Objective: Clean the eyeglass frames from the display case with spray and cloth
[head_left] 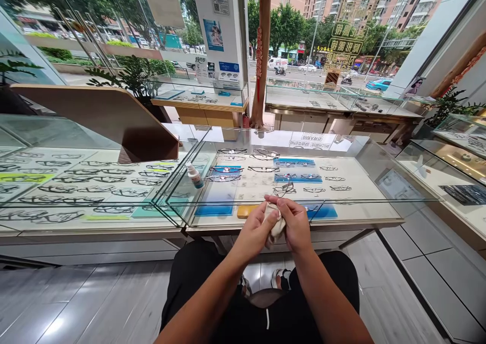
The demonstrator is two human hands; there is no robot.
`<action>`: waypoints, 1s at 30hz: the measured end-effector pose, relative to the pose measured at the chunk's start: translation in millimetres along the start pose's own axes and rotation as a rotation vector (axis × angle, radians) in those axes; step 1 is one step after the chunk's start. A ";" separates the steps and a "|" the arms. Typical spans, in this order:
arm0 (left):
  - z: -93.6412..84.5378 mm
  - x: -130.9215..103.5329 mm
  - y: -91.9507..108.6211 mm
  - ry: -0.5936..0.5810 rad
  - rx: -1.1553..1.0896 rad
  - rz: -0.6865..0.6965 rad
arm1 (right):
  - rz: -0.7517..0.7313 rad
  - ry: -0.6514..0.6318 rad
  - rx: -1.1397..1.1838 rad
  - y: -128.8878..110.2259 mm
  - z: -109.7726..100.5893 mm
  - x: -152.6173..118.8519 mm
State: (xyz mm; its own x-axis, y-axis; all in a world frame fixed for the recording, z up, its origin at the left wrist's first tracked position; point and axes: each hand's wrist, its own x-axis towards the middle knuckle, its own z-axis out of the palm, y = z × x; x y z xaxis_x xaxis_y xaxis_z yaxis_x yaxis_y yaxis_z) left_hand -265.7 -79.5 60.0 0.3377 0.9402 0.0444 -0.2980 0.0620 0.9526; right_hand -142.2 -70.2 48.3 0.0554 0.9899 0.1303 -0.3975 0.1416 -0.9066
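Note:
My left hand (255, 228) and my right hand (296, 224) meet over the front edge of a glass display case, fingers closed. A crumpled cream cloth (276, 227) is bunched between them, its loose end hanging below the left thumb. Just beyond my fingertips shows a thin dark eyeglass frame (285, 188); whether it is held or lies in the case behind, I cannot tell. Anything wrapped inside the cloth is hidden. Left of my hands sits a yellow-orange case (246, 211), partly covered by the left hand. A small white bottle (195, 176) with a label stands farther left.
The glass display case (364, 210) holds rows of eyeglasses and blue mats (214, 207). Another glass case (94, 195) adjoins at left, with the brown back of an upright board (110, 116) above it. A wooden post (260, 55) and more showcases stand toward the windows.

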 end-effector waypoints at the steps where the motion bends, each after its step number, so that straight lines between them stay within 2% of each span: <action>1: 2.8 0.8 -1.8 0.060 0.009 0.017 | -0.020 -0.017 -0.007 0.0 0.9 -0.4; 3: 6.0 3.2 -5.3 0.137 0.037 0.039 | -0.054 -0.045 -0.023 -0.4 1.7 -0.9; 5: 4.4 5.9 -6.7 0.150 0.055 0.051 | -0.069 -0.033 -0.024 -0.8 0.4 -0.8; 7: -1.0 7.5 -5.6 0.087 0.023 0.038 | -0.056 0.012 0.006 -0.8 -2.2 0.0; 10: -8.8 6.4 -1.9 -0.085 -0.053 -0.060 | -0.003 0.042 0.039 0.3 -6.3 1.0; 12: -9.2 4.4 -0.6 -0.120 -0.076 -0.113 | 0.017 0.028 0.032 1.6 -7.3 0.9; 17: 3.4 3.2 -4.9 0.045 -0.089 0.012 | -0.032 -0.048 0.013 3.9 -4.3 -0.6; 20: 5.6 4.7 -8.2 0.102 -0.092 -0.006 | -0.038 -0.036 -0.007 3.9 -3.6 -0.2; 25: -11.7 6.3 -7.9 0.130 -0.229 -0.134 | -0.014 0.065 0.096 -3.5 -11.3 2.0; 28: -25.5 6.0 -2.0 0.263 -0.306 -0.121 | -0.042 0.080 0.113 -13.7 -18.5 -0.1; 30: -31.2 5.1 4.2 0.327 -0.328 -0.074 | -0.028 0.038 0.092 -19.3 -21.4 -3.6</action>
State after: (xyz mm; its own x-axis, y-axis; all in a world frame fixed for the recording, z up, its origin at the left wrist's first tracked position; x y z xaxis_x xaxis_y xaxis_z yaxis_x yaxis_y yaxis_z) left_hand -293.1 -64.1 54.9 0.0853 0.9821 -0.1679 -0.5680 0.1864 0.8016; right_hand -115.0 -76.4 56.8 0.1018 0.9851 0.1383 -0.4775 0.1704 -0.8620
